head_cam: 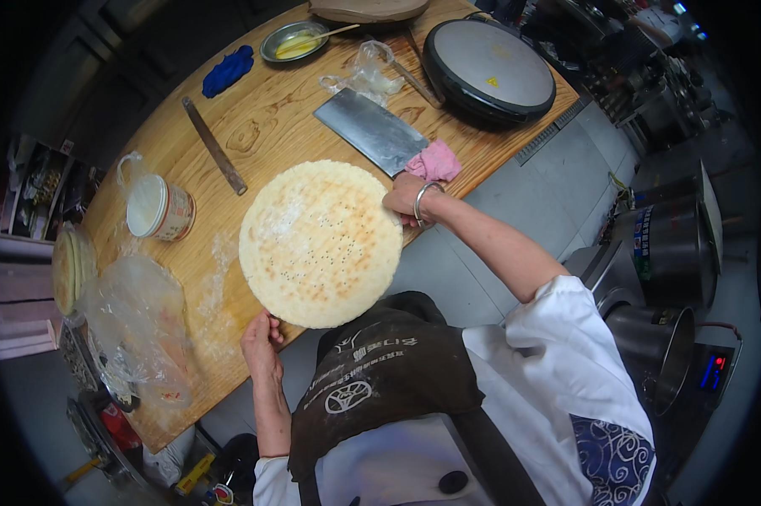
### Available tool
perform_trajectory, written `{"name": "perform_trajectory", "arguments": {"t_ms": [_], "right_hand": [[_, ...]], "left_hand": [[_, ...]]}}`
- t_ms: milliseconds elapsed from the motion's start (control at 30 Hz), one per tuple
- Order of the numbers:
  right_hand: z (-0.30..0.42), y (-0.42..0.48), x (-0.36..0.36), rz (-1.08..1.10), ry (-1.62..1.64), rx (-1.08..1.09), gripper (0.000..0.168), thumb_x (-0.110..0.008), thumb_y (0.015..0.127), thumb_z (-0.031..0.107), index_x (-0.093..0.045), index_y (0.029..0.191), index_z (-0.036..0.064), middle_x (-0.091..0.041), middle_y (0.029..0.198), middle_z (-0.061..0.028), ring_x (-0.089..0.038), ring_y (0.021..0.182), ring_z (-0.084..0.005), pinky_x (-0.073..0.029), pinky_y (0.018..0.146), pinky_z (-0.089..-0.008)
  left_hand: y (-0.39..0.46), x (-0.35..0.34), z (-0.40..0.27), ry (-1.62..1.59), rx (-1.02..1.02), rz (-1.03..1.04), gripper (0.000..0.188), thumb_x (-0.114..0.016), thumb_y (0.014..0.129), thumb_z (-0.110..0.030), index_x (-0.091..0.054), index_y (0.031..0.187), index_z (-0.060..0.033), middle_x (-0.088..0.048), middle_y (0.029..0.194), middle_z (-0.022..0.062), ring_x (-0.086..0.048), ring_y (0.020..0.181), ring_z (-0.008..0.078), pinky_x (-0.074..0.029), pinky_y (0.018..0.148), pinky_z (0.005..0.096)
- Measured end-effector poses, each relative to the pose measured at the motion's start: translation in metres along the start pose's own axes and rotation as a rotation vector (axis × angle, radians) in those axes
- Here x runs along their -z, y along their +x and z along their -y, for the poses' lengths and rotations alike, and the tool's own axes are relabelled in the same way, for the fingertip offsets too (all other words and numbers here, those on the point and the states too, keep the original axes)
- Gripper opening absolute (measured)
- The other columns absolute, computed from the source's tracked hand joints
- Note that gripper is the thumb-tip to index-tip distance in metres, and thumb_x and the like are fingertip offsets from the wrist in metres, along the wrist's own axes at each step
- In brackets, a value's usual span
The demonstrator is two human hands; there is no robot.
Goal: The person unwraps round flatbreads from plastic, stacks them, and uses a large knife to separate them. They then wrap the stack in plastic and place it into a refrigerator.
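A large round flatbread (320,243) with browned spots and rows of small dark holes or seeds lies at the wooden table's front edge, its near side reaching past the edge. My right hand (412,199), with a silver bangle at the wrist, touches the bread's right rim; the fingertips are partly hidden. At the lower left rim is my left hand (263,341), thumb and fingers close together against the bread. Just beyond my right hand lie a wide cleaver (374,129) and a crumpled pink cloth (434,161) around its handle end.
Round electric griddle (491,63) at the right end; a metal bowl of yellow liquid (295,41), blue cloth (228,71) and plastic bag (371,69) toward the back. A wooden rod (215,145), tub (160,207), plastic sheet (140,322) and stacked flatbreads (72,269) are on the left.
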State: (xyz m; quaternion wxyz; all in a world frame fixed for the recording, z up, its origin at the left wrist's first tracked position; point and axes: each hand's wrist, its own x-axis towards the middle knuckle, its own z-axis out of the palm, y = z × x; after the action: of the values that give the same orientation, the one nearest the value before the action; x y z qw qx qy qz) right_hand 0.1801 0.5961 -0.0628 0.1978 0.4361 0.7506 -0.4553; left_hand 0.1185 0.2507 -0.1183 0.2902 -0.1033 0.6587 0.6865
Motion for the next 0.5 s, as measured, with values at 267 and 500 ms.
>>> {"name": "perform_trajectory", "arguments": {"t_ms": [267,500], "right_hand": [[-0.015,0.027,-0.004,-0.095,-0.188,0.108,0.016,-0.048,0.068,0.003,-0.062,0.065,-0.005,-0.061,0.06,-0.0147,-0.059,0.052,-0.022,-0.044,0.045,-0.0321],[-0.038,0.028,0.009,0.198,0.305,0.138,0.015,-0.051,0.072,0.004,-0.06,0.064,-0.004,-0.06,0.057,-0.0116,-0.056,0.042,-0.0174,-0.045,0.036,-0.0275]], "left_hand": [[-0.002,-0.004,-0.001,0.02,0.006,-0.022,0.021,-0.051,0.088,-0.017,-0.059,0.096,0.0004,-0.053,0.07,0.0005,-0.043,0.055,0.0056,-0.037,0.048,0.0182],[-0.003,-0.004,-0.002,0.008,0.017,-0.029,0.02,-0.051,0.088,-0.017,-0.058,0.095,-0.0001,-0.054,0.07,0.0008,-0.043,0.054,0.0056,-0.038,0.047,0.0183]]}}
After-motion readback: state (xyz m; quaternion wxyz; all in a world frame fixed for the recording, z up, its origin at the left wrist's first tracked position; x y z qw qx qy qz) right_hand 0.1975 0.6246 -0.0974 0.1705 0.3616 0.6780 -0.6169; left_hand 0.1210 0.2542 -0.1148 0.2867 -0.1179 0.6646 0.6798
